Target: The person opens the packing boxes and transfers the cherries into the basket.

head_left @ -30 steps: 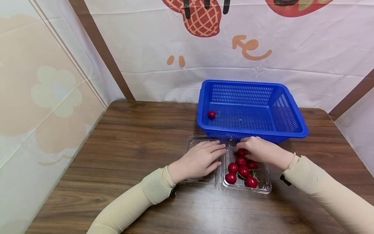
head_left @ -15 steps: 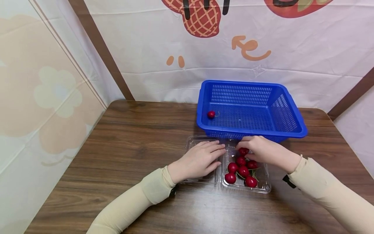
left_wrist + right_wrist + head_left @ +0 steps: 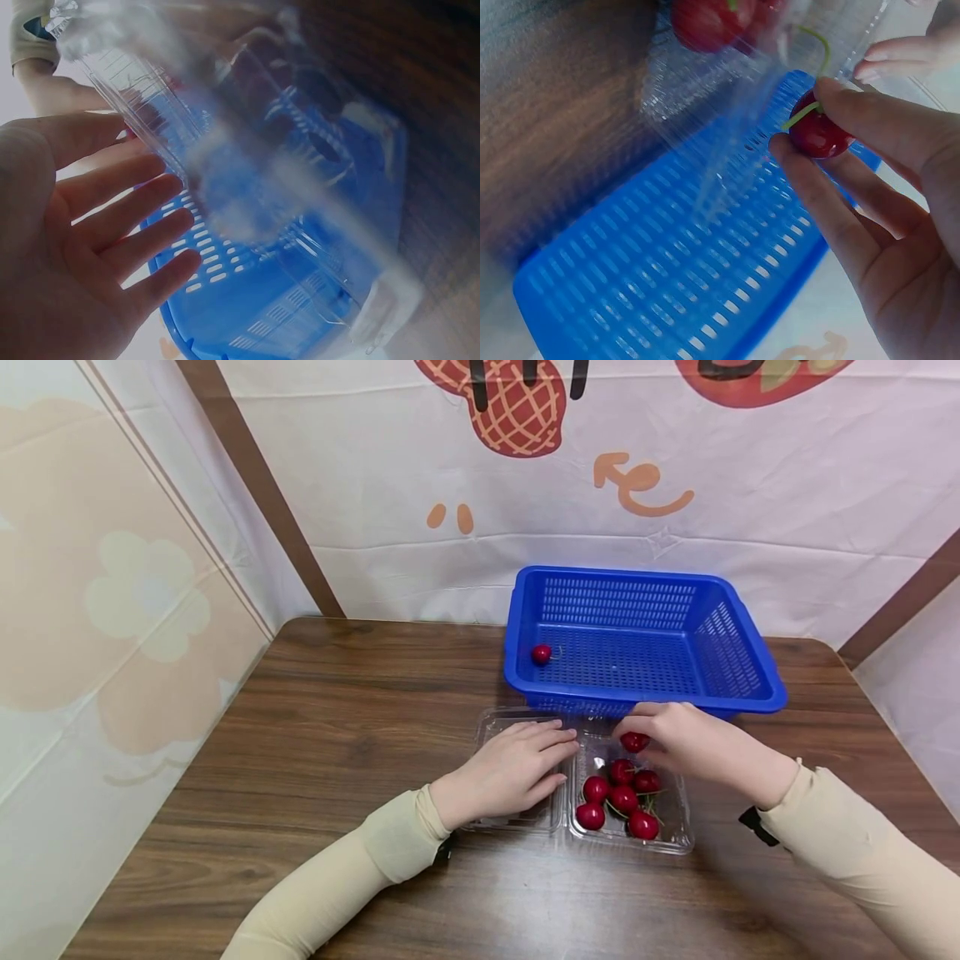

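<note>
My right hand (image 3: 686,743) pinches a dark red cherry (image 3: 821,129) with a green stem between thumb and fingers. It holds the cherry over the back part of a clear plastic clamshell box (image 3: 678,839). Several more cherries (image 3: 623,797) lie with their stems in the box's right half. My left hand (image 3: 510,772) rests on the box's left half, the lid (image 3: 487,727), palm down with fingers straight and slightly spread. In the left wrist view those fingers (image 3: 161,281) lie at the clear plastic's edge.
Behind the box stands a blue perforated basket (image 3: 757,703) with one cherry (image 3: 542,654) in its left front corner. Both stand on a brown wooden table (image 3: 352,718). A printed cloth (image 3: 360,468) hangs behind the table's far edge.
My right hand has lifted the cherry up and slightly to the right, away from the others in the box. My left hand has stayed on the lid.
</note>
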Demonstrator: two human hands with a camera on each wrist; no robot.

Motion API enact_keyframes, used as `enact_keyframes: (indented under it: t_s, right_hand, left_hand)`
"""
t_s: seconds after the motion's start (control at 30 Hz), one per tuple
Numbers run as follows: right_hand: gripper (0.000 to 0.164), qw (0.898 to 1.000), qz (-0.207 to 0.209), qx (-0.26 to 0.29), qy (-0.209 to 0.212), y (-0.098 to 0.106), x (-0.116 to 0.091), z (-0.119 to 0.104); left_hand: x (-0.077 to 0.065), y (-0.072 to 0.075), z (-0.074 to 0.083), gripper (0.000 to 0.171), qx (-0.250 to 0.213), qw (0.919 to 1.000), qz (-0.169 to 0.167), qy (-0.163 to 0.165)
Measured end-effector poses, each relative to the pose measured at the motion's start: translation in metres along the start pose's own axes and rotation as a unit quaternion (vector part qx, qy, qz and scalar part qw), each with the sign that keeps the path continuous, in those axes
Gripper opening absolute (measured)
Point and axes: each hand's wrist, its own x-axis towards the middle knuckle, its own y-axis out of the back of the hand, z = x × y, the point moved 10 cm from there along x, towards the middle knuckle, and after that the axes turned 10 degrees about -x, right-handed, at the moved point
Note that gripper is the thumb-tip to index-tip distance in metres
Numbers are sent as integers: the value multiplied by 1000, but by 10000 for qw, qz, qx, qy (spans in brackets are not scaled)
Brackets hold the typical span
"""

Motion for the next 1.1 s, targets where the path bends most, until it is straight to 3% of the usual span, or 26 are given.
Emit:
enact_keyframes:
  t_s: [1.1]
  right_hand:
    - [33, 9988, 180, -440, -97, 49, 7, 3]
  left_hand:
    - [0, -3, -2, 42, 33, 9999, -83, 66]
